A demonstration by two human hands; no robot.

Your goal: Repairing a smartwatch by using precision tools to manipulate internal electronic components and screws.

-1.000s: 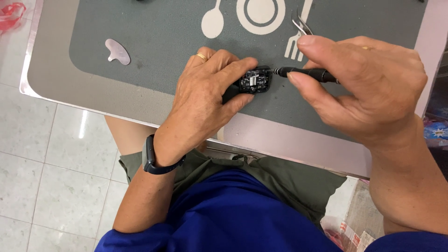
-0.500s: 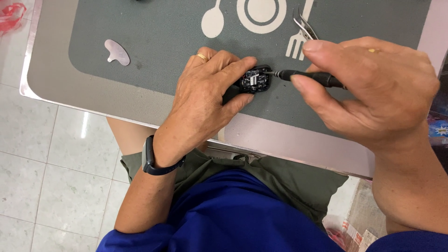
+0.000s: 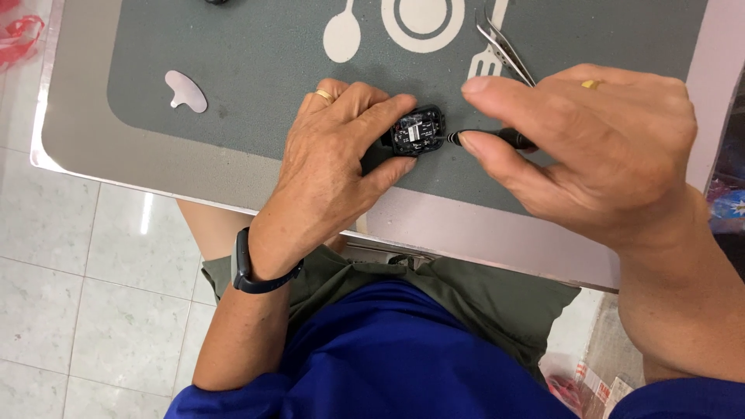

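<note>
In the head view, the left hand (image 3: 334, 167) lies on the grey mat (image 3: 233, 70) near the table's (image 3: 93, 167) front edge, thumb and fingers clamped on a small black device (image 3: 417, 129) — its case open, with the circuit board showing. The right hand (image 3: 597, 147) pinches a black screwdriver (image 3: 497, 139) between thumb and forefinger, its tip touching the device's right side. Tweezers (image 3: 503, 45) lie on the mat just behind the right hand, toward the back edge. A flat grey pry tool (image 3: 185, 90) rests well apart — near the mat's left edge.
</note>
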